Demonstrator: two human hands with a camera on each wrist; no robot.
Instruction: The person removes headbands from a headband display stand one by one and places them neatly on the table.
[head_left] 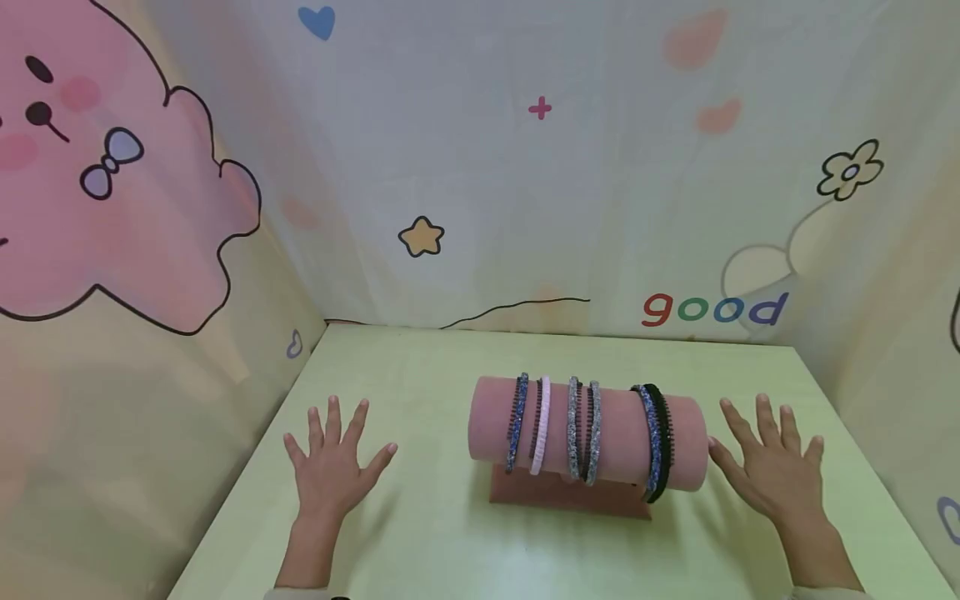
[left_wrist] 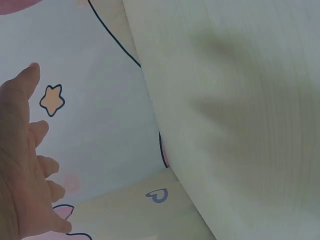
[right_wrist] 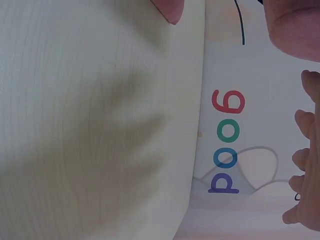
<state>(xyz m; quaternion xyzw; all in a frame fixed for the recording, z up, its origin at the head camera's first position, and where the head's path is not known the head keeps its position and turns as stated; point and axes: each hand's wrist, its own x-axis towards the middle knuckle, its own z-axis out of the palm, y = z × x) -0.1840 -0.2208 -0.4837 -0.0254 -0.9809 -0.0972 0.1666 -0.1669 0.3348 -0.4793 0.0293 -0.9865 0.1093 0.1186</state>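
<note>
"What's behind the pale surface [head_left: 420,367]?"

"A printed cloth [head_left: 480,167]. The hairbands [head_left: 542,433] sit around a pink roll [head_left: 618,425] on its base [head_left: 570,493], between the two hands."

"And each grip?"

"Left grip [head_left: 330,471] spread wide, holding nothing; right grip [head_left: 776,471] spread too, its thumb just beside the roll's end."

"So what could go wrong?"

"An inward swing of that thumb might knock the roll askew. And the black hairband [head_left: 663,437] lies against a blue hairband [head_left: 653,429]; if their teeth catch, pulling one could drag both."

Head camera looks forward, down across table [head_left: 420,358]; wrist cameras nearer, turned sideways; all share backdrop [head_left: 487,175].
</note>
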